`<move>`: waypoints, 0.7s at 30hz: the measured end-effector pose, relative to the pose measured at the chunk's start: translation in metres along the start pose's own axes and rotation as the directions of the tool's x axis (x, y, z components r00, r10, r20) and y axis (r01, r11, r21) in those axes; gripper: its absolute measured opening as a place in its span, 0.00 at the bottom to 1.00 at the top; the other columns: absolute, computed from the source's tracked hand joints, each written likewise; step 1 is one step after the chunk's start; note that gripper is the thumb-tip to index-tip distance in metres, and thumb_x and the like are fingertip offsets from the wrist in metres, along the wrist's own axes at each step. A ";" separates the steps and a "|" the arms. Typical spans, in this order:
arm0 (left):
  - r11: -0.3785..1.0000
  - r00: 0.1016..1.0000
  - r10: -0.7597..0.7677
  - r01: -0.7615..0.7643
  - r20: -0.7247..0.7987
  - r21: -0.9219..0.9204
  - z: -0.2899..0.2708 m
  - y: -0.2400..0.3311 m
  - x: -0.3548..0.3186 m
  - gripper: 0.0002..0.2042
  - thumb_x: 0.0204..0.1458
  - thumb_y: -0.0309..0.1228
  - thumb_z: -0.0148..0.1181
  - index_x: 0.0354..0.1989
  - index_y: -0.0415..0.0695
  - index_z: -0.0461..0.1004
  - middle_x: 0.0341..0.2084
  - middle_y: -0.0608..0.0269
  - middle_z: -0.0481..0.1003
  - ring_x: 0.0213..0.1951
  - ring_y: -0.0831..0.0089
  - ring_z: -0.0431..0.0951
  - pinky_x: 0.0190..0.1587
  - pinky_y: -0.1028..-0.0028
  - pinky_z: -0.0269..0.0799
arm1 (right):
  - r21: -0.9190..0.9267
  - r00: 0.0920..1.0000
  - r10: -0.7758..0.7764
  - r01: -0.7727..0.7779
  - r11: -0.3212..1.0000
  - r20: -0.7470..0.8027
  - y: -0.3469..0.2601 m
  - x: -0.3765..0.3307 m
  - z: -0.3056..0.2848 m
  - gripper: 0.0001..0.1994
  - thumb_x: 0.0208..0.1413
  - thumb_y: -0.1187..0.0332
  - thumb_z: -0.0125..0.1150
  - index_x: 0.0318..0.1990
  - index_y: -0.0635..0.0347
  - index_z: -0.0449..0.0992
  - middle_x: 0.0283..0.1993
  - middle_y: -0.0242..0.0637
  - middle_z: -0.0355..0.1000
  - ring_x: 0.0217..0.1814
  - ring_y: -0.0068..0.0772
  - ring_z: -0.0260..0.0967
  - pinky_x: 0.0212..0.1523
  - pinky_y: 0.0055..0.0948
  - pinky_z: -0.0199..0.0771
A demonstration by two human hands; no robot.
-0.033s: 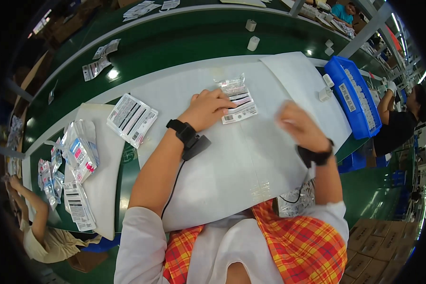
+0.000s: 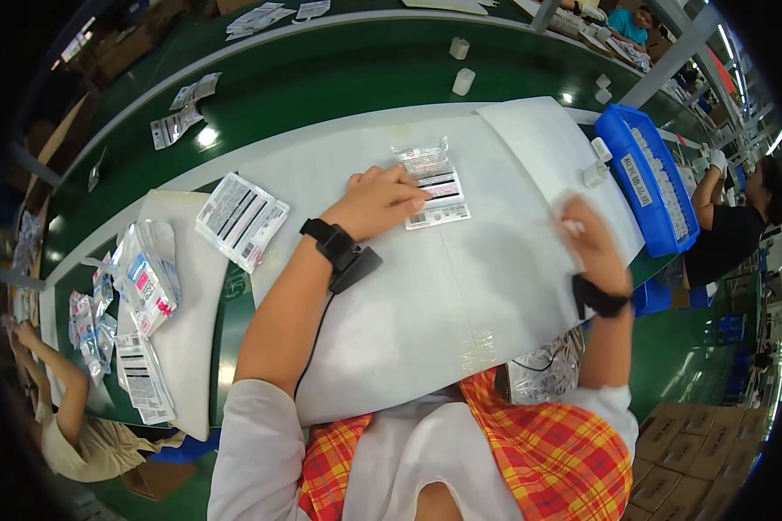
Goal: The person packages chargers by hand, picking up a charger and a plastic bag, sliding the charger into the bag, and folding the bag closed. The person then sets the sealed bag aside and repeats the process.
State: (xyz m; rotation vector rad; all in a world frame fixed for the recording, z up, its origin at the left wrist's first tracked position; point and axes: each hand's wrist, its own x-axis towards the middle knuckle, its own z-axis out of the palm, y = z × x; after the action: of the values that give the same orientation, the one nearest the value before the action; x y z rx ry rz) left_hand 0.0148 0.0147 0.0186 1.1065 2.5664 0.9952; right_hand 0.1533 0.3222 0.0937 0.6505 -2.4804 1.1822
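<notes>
Head view: left hand (image 2: 378,201) palm-down near frame centre, fingertips over left edge of pouch (image 2: 441,187); can't tell if gripping. Pouch lies on white sheet (image 2: 391,313), just right of that hand. Right hand (image 2: 593,239), right of centre, blurred, fingers curled, grip unclear. Versus earlier: right hand shifted right, nearer blue bin (image 2: 615,139); left hand, pouch nearly unchanged.

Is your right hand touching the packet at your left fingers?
No: the right hand is apart from the packet, well to its right, and only the left hand is on it.
</notes>
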 end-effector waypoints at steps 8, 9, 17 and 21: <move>0.967 0.997 0.041 -0.023 -0.066 0.253 0.003 0.045 0.016 0.12 0.44 0.33 0.63 0.39 0.50 0.78 0.46 0.68 0.72 0.48 0.64 0.67 0.54 0.65 0.53 | 0.353 0.132 0.669 -0.767 0.537 -0.731 0.092 -0.430 -0.073 0.14 0.59 0.70 0.53 0.52 0.63 0.67 0.41 0.32 0.66 0.39 0.23 0.61 0.40 0.24 0.64; 0.981 0.995 0.055 -0.038 -0.084 0.192 0.005 0.032 0.017 0.12 0.44 0.33 0.63 0.39 0.50 0.78 0.46 0.68 0.72 0.48 0.64 0.67 0.54 0.65 0.53 | 0.195 0.168 0.743 -0.907 0.374 -0.648 0.119 -0.512 -0.070 0.21 0.58 0.68 0.52 0.59 0.61 0.63 0.49 0.40 0.67 0.47 0.33 0.65 0.47 0.36 0.68; 0.891 0.977 0.102 -0.006 -0.188 0.455 0.007 0.047 0.008 0.10 0.40 0.31 0.64 0.33 0.49 0.76 0.39 0.67 0.72 0.44 0.66 0.68 0.49 0.65 0.58 | -0.478 0.507 0.053 -0.840 0.257 -0.860 0.040 -0.239 -0.069 0.27 0.49 0.76 0.54 0.60 0.65 0.62 0.61 0.55 0.59 0.61 0.59 0.57 0.63 0.47 0.55; 0.918 0.917 0.196 -0.048 -0.348 0.393 0.014 0.039 0.009 0.10 0.38 0.30 0.63 0.32 0.50 0.76 0.34 0.67 0.71 0.42 0.66 0.68 0.44 0.65 0.59 | -0.369 0.776 0.151 -0.450 0.813 -0.612 -0.070 -0.015 -0.032 0.19 0.55 0.76 0.53 0.56 0.62 0.68 0.56 0.41 0.68 0.58 0.36 0.64 0.60 0.35 0.59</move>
State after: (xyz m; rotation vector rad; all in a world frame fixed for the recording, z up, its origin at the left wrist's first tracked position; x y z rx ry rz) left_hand 0.0372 0.0480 0.0338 1.2898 3.1412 0.8284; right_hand 0.2057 0.3129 0.1508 -0.2500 -2.2523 0.6232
